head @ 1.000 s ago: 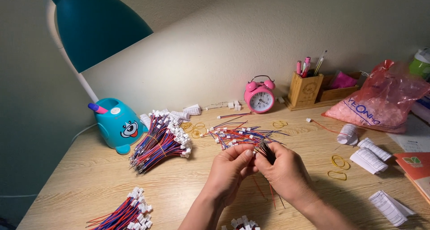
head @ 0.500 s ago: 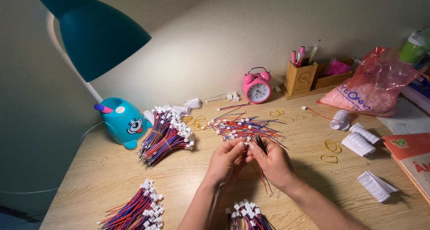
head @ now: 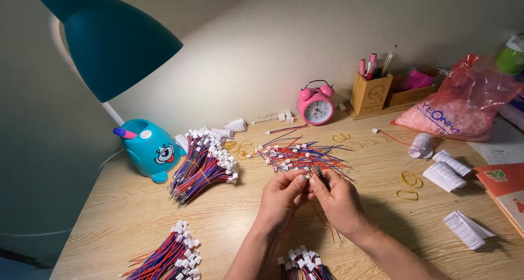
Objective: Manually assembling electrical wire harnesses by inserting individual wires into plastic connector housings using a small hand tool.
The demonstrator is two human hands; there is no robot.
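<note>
Red-and-blue wires (head: 322, 201) sit pinched in both hands' closed grip, left hand (head: 281, 201) and right hand (head: 341, 203); a loose pinch could spill strands across the tabletop (head: 136, 214).

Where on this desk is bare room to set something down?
Bare wood lies between the left hand, the banded wire bundle and the near-left bundle; also right of the right hand, before the paper rolls. Crowded: the loose wires beyond the hands.

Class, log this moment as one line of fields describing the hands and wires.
left hand: pinching wires | right hand: gripping small wire bunch | loose wire pile: behind hands | bundled wires: left, near blue lamp base
</note>
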